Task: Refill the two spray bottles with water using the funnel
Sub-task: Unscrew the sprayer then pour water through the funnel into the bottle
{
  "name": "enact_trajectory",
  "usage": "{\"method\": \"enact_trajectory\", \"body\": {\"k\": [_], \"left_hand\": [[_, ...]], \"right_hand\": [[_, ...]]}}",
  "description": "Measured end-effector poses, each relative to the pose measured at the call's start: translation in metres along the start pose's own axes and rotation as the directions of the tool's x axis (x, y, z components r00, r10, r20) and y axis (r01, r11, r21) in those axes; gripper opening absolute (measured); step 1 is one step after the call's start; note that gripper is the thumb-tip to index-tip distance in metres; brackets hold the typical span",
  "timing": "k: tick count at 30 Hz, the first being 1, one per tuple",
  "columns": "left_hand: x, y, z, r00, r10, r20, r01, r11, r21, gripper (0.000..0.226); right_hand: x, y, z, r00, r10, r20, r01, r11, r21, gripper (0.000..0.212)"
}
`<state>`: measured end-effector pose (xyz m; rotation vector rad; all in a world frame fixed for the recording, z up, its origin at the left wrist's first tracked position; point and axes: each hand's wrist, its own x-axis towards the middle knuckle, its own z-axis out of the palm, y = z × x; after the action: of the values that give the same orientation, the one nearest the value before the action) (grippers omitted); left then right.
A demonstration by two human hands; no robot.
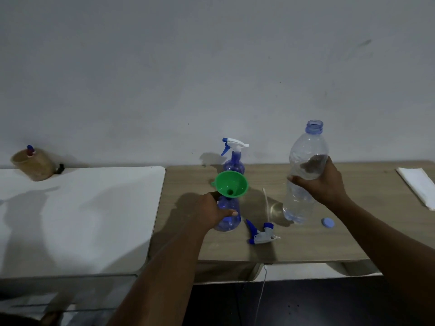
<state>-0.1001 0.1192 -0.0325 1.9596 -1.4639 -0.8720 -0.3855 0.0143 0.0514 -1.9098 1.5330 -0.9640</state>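
Detached spray head (261, 234) lies on wooden table (329, 243) between the hands. Left hand (213, 212) wraps open spray bottle (229, 216), green funnel (231, 184) seated in its neck. Capped second spray bottle (234, 158) just behind. Right hand (322, 182) grips uncapped clear water bottle (303, 175), upright, slightly tilted; blue cap (328, 223) below it.

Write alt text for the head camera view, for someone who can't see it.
A person's left hand steadies a blue spray bottle with a green funnel in its neck, while the right hand holds an uncapped water bottle upright. A removed sprayer head, blue cap and second spray bottle sit on the wooden table.
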Motion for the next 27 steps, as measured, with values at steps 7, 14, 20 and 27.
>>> {"method": "enact_trajectory", "body": {"k": [7, 14, 20, 27], "left_hand": [[0.0, 0.001, 0.002, 1.0, -0.019, -0.008, 0.019, 1.0, -0.017, 0.052], [0.001, 0.0, 0.005, 0.999, -0.026, -0.045, 0.024, 0.999, -0.044, 0.042], [0.0, 0.0, 0.005, 0.999, -0.021, -0.05, 0.019, 0.999, -0.031, 0.045], [-0.001, -0.001, 0.005, 0.998, -0.026, -0.06, 0.023, 0.999, -0.044, 0.051]], "right_hand": [[-0.008, 0.013, 0.014, 0.987, 0.068, -0.147, -0.057, 0.995, 0.082, 0.084], [-0.007, 0.024, 0.019, 0.973, 0.147, -0.18, -0.127, 0.985, 0.12, 0.087], [-0.007, 0.035, 0.021, 0.987, 0.137, -0.083, -0.127, 0.985, 0.117, 0.1], [-0.054, 0.016, 0.035, 0.837, -0.165, -0.522, 0.186, 0.982, -0.012, 0.086]]}}
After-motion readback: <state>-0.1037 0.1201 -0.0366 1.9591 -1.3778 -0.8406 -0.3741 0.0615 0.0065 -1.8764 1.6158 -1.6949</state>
